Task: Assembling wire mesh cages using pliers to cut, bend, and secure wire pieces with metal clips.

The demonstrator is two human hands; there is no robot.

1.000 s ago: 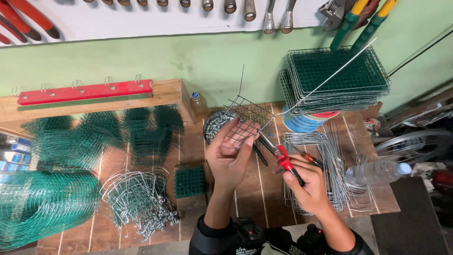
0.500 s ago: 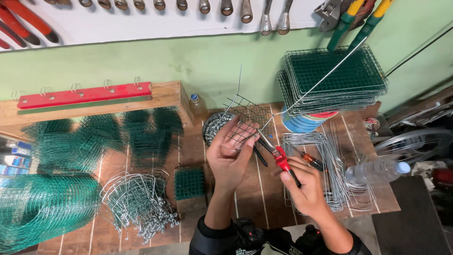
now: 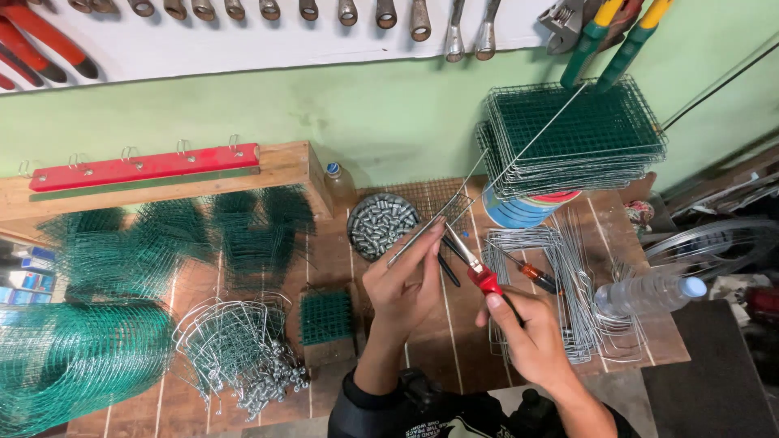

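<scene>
— Fingers [image 3: 422, 258] of the left hand [image 3: 403, 285] pinch the small wire mesh piece [image 3: 434, 221] above the desk [image 3: 324, 259], near the bowl of metal clips [image 3: 381, 224]. How should this go?

— Keep the mesh steady and bring the jaws squarely onto one wire. The right hand [image 3: 527, 337] is clamped on the red-handled pliers [image 3: 477, 268], tip just beside the mesh.

— Anything changed?

— The mesh now lies flatter, tilted edge-on, and the pliers sit closer.

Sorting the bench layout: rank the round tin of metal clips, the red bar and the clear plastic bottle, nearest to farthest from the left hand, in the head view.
1. Round tin of metal clips: just up-left of the left hand.
2. Clear plastic bottle: far right, lying on its side.
3. Red bar: far left, on the wooden rail.
</scene>
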